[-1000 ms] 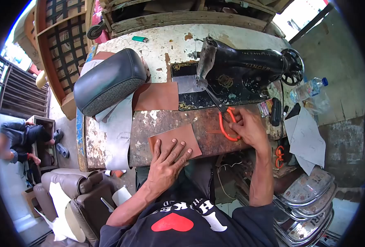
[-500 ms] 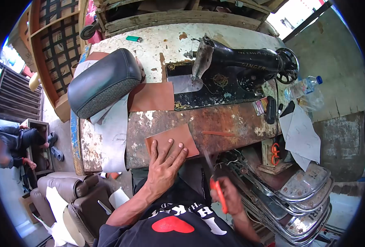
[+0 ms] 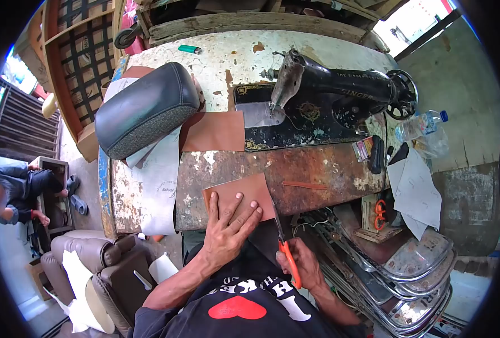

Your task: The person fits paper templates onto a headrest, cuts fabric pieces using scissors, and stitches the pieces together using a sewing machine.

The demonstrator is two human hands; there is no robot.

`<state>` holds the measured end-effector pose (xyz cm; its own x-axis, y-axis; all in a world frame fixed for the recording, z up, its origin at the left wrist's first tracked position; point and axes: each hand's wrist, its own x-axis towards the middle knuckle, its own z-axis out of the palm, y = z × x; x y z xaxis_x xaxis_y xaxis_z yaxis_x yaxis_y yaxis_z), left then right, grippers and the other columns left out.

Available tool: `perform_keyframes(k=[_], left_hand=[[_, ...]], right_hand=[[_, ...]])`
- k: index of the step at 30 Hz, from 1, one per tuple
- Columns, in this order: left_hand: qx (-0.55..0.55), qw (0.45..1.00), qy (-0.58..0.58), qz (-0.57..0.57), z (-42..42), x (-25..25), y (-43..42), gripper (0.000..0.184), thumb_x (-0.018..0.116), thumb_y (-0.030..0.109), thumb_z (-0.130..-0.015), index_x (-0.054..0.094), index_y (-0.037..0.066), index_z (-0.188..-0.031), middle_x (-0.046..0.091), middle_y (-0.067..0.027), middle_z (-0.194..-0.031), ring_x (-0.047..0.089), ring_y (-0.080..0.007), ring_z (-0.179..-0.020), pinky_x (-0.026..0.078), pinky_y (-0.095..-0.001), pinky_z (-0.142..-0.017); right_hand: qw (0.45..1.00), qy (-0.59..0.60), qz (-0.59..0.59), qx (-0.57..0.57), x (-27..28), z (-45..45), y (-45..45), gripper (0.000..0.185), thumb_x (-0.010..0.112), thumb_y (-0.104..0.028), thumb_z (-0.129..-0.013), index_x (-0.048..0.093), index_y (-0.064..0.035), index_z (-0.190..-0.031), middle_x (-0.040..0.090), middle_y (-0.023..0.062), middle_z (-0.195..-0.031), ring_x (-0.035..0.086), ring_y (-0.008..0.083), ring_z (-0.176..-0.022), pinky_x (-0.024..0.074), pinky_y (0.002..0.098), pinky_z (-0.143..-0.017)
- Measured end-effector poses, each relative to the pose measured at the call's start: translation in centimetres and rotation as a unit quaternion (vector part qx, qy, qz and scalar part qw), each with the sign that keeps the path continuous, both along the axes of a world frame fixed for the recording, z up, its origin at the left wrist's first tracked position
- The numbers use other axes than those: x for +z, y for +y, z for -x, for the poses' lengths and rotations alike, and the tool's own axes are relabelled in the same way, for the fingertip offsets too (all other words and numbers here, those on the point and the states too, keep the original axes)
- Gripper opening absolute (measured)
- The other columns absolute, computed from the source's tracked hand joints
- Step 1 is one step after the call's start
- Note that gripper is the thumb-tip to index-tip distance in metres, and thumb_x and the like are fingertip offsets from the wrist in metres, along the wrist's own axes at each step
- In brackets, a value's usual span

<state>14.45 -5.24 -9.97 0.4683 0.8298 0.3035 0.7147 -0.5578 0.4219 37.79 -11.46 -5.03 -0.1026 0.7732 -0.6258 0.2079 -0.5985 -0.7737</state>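
Note:
A brown piece of leather (image 3: pixel 244 190) lies at the front edge of the worn table. My left hand (image 3: pixel 227 225) presses flat on it, fingers spread. Scissors with orange handles (image 3: pixel 290 265) are gripped in my right hand (image 3: pixel 306 263), their blades pointing up along the leather's right edge. Whether the blades are parted is too small to tell. Right of the leather lies a thin brown strip (image 3: pixel 304 185). Another brown leather piece (image 3: pixel 213 132) rests beside the black sewing machine (image 3: pixel 317 107), partly under a black padded cushion (image 3: pixel 148 110).
A green lighter (image 3: pixel 189 49) lies at the back of the table (image 3: pixel 221 39). To the right are a plastic bottle (image 3: pixel 421 125), paper sheets (image 3: pixel 416 186) and a second orange-handled pair of scissors (image 3: pixel 380 214). Metal chair frames (image 3: pixel 396 281) stack below. At far left sits a person (image 3: pixel 21 188).
My right hand has brought the scissors up and left, from beside the leather to its right edge. My left hand stays flat on the leather. The view has shifted slightly.

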Motion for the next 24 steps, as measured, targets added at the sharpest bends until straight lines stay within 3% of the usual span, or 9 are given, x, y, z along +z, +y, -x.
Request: perform_keyframes(k=[2,5,7,11,13,14,20,22,24], left_hand=[[-0.003,1.000,-0.005,0.001,0.0,-0.1,-0.2,0.057,0.070,0.014,-0.084,0.065,0.013,-0.141,0.063,-0.0043,-0.146,0.050,-0.0355,-0.144,0.022,-0.0787,-0.119],[-0.008,1.000,-0.005,0.000,0.1,-0.3,-0.1,0.057,0.070,0.015,-0.085,0.065,0.013,-0.141,0.063,-0.0044,-0.146,0.049,-0.0355,-0.144,0.022,-0.0795,-0.118],[-0.014,1.000,0.003,-0.003,0.2,-0.2,0.0,0.057,0.069,0.015,-0.085,0.064,0.013,-0.141,0.063,-0.0045,-0.146,0.049,-0.0356,-0.145,0.022,-0.0796,-0.118],[-0.012,1.000,0.021,0.001,0.1,0.1,0.0,0.057,0.070,0.015,-0.085,0.064,0.013,-0.142,0.063,-0.0046,-0.146,0.049,-0.0357,-0.145,0.023,-0.0795,-0.117],[-0.001,1.000,0.010,0.000,0.0,0.3,0.0,0.056,0.069,0.013,-0.082,0.068,0.013,-0.138,0.067,-0.0041,-0.141,0.053,-0.0349,-0.142,0.022,-0.0770,-0.120],[0.000,1.000,0.011,0.000,0.0,0.3,-0.1,0.056,0.069,0.013,-0.082,0.068,0.013,-0.138,0.067,-0.0041,-0.141,0.053,-0.0349,-0.142,0.022,-0.0770,-0.120],[-0.041,0.999,-0.013,-0.007,0.8,-0.3,-0.4,0.053,0.070,0.016,-0.084,0.068,0.015,-0.137,0.066,-0.0031,-0.143,0.051,-0.0338,-0.144,0.022,-0.0790,-0.118],[-0.061,0.998,-0.004,-0.010,1.2,-0.4,-0.6,0.050,0.069,0.016,-0.085,0.070,0.016,-0.135,0.067,-0.0023,-0.142,0.051,-0.0324,-0.144,0.022,-0.0780,-0.119],[-0.058,0.998,-0.010,-0.010,1.3,-0.5,-0.5,0.049,0.069,0.017,-0.086,0.070,0.017,-0.135,0.067,-0.0015,-0.142,0.052,-0.0314,-0.144,0.023,-0.0773,-0.119]], right_hand=[[1.000,-0.004,0.008,0.001,-0.1,0.0,-0.1,0.047,0.075,-0.035,-0.099,0.054,0.0020,-0.118,0.062,0.0036,-0.083,0.059,0.0080,-0.067,0.0503,0.0254,-0.061],[0.999,0.005,0.036,-0.017,-0.4,-0.2,-0.2,0.054,0.083,-0.041,-0.092,0.059,0.0014,-0.114,0.062,0.0035,-0.095,0.058,0.0081,-0.078,0.0510,0.0252,-0.070],[0.997,-0.069,0.027,0.017,-0.1,-0.1,0.1,0.050,0.084,-0.041,-0.091,0.061,0.0004,-0.109,0.062,0.0023,-0.087,0.058,0.0076,-0.076,0.0502,0.0257,-0.068],[0.998,-0.054,0.005,0.010,-0.7,-0.7,-0.4,0.048,0.084,-0.041,-0.091,0.063,-0.0007,-0.104,0.060,0.0007,-0.079,0.056,0.0064,-0.071,0.0487,0.0254,-0.064],[0.998,-0.045,0.039,0.018,-0.2,-0.8,-0.5,0.034,0.080,-0.024,-0.096,0.060,-0.0021,-0.113,0.065,0.0002,-0.081,0.058,0.0054,-0.060,0.0474,0.0217,-0.052],[0.998,-0.044,0.040,0.019,-0.2,-0.8,-0.6,0.034,0.080,-0.024,-0.096,0.060,-0.0021,-0.113,0.065,0.0002,-0.081,0.058,0.0054,-0.060,0.0474,0.0217,-0.052],[0.999,-0.044,0.026,0.014,-0.5,-0.1,-0.2,0.035,0.079,-0.028,-0.097,0.062,-0.0020,-0.113,0.065,0.0002,-0.081,0.059,0.0057,-0.060,0.0480,0.0217,-0.052],[0.999,-0.026,0.016,-0.020,0.1,0.5,0.4,0.046,0.085,-0.042,-0.090,0.064,-0.0027,-0.099,0.059,-0.0016,-0.074,0.049,0.0054,-0.065,0.0422,0.0241,-0.058],[0.999,-0.038,0.006,-0.012,-0.5,0.3,-0.1,0.047,0.085,-0.043,-0.090,0.064,-0.0020,-0.099,0.059,-0.0018,-0.074,0.050,0.0056,-0.065,0.0426,0.0247,-0.058]])
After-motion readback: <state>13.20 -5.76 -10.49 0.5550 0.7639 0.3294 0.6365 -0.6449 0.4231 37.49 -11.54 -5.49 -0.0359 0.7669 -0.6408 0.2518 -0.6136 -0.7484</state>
